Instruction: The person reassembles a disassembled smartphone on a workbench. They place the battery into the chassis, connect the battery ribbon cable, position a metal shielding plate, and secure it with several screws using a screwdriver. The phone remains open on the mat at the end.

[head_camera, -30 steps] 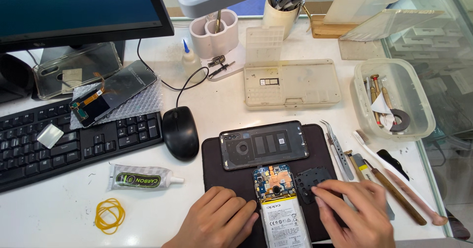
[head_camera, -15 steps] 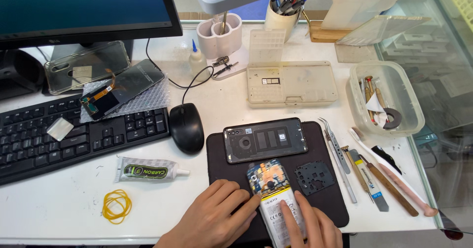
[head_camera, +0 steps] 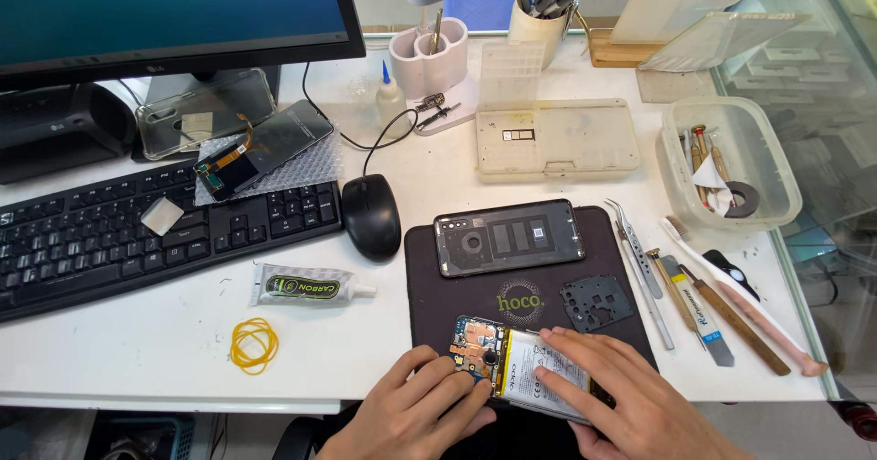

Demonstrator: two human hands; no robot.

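Note:
An opened phone body (head_camera: 512,364) with its copper-coloured board and white battery showing lies at the near edge of a dark work mat (head_camera: 521,306). My left hand (head_camera: 416,414) grips its left end from below. My right hand (head_camera: 630,401) lies flat over the battery, fingers pressing on it. Farther back on the mat rests the phone's black back cover (head_camera: 509,237), inner side up. A small black shield plate (head_camera: 597,302) sits just above my right hand.
Tweezers (head_camera: 637,248), screwdrivers, a pry tool and a brush (head_camera: 722,277) lie right of the mat. A mouse (head_camera: 371,215), keyboard (head_camera: 155,232), glue tube (head_camera: 306,285) and yellow rubber band (head_camera: 253,344) are to the left. A parts box (head_camera: 557,138) and tool tub (head_camera: 731,160) stand behind.
My right hand has shifted left from the shield plate onto the battery. Both hands now hold the opened phone, which sits a little more tilted.

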